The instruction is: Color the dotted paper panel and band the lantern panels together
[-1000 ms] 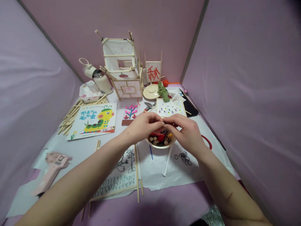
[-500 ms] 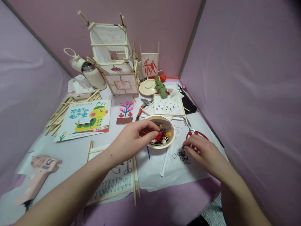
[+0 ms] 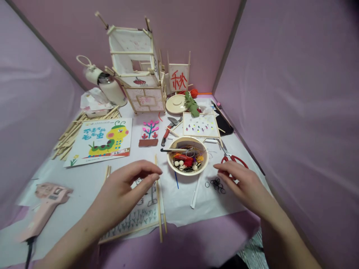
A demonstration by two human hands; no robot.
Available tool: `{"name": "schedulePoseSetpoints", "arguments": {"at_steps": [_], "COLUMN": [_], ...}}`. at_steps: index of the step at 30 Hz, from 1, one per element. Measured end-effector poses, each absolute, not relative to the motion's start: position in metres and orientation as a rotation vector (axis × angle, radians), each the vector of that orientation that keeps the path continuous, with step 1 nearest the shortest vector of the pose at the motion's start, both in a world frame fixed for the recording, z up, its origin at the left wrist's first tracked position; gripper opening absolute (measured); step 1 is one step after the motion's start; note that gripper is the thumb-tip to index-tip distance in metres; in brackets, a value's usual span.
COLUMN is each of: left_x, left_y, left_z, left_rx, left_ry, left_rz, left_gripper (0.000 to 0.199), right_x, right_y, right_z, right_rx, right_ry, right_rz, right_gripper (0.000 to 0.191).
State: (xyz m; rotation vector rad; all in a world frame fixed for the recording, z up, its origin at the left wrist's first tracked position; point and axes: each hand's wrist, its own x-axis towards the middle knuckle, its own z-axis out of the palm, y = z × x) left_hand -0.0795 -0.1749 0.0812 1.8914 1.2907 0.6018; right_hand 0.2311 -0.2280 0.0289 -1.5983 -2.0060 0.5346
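Observation:
My left hand (image 3: pixel 120 192) hovers over the drawing panel with wooden sticks (image 3: pixel 140 218), left of a cream bowl (image 3: pixel 171 164). Its thumb and fingers are curved and slightly apart, with nothing seen between them. On the other side of the bowl, my right hand (image 3: pixel 246 185) is held above a small pile of black rubber bands (image 3: pixel 217 185). Its thumb and forefinger are a little apart and no object shows in them. The bowl contains white beads, red pieces and threads, and a dark-tipped stick lies across its rim. Red-handled scissors (image 3: pixel 238 160) lie partly behind my right hand.
A tall stick-and-paper structure (image 3: pixel 144 101) stands at the back, beside a bottle (image 3: pixel 113 91). Pruning shears (image 3: pixel 167 133) and a dotted panel (image 3: pixel 199 125) lie behind the bowl. At left are a caterpillar book (image 3: pixel 98 145), wooden sticks (image 3: pixel 63 138) and a corded glue gun (image 3: pixel 46 211).
My left hand has drawn back from over the bowl, leftward and toward me. The fingertips of my right hand have risen slightly and parted; the small dark thing at them no longer shows.

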Motion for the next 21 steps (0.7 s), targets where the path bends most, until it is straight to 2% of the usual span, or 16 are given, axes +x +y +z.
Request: {"name": "schedulePoseSetpoints", "arguments": {"at_steps": [4, 10, 16, 21], "left_x": [-0.087, -0.069, -0.061, -0.057], "left_y": [-0.213, -0.24, -0.246, -0.251], "left_z": [0.072, 0.042, 0.025, 0.01], "left_rx": [1.861, 1.784, 1.782, 1.801], "left_ry": [1.332, 1.162, 1.122, 1.056], "left_rz": [0.758, 0.748, 0.785, 0.795], "left_gripper": [0.013, 0.014, 0.016, 0.018], "right_x": [0.205, 0.189, 0.191, 0.204], "right_y": [-0.221, -0.203, -0.205, -0.191], "right_z": [0.03, 0.014, 0.005, 0.025], "right_rx": [-1.524, -1.679, -1.571, -1.577], "right_ry": [-2.138, -2.177, -2.013, -1.931], "right_rz": [0.582, 0.513, 0.411, 0.23], "right_gripper": [0.042, 0.017, 0.017, 0.018]}}
